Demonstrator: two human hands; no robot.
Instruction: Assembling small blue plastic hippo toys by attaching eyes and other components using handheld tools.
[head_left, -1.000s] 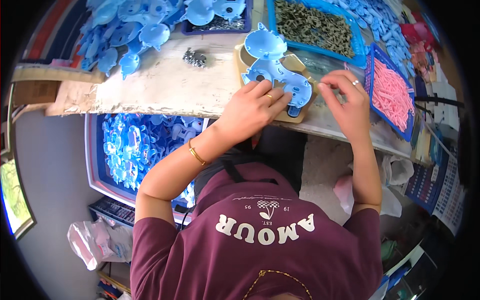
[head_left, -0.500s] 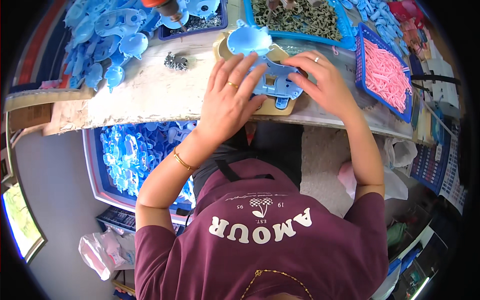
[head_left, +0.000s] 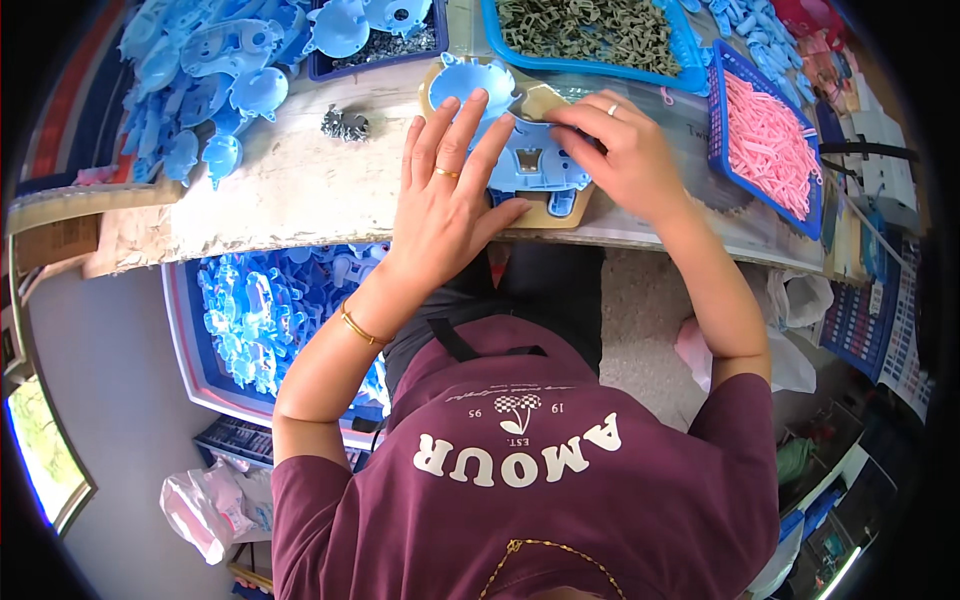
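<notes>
blue plastic shell [head_left: 553, 176] is seated on tan jig [head_left: 533, 214] on table [head_left: 290, 185], l hand [head_left: 437, 205] spread over its left part, r hand [head_left: 630, 155] bunched at right edge, pinch can't be told; prob light, stiff, slick, thin tabs maybe fragile, best held by rim.

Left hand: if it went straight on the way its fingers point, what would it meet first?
Most likely the round blue plastic bowl, which shows right ahead of the left hand's fingertips. Depth is unclear, so it might pass just above.
</notes>
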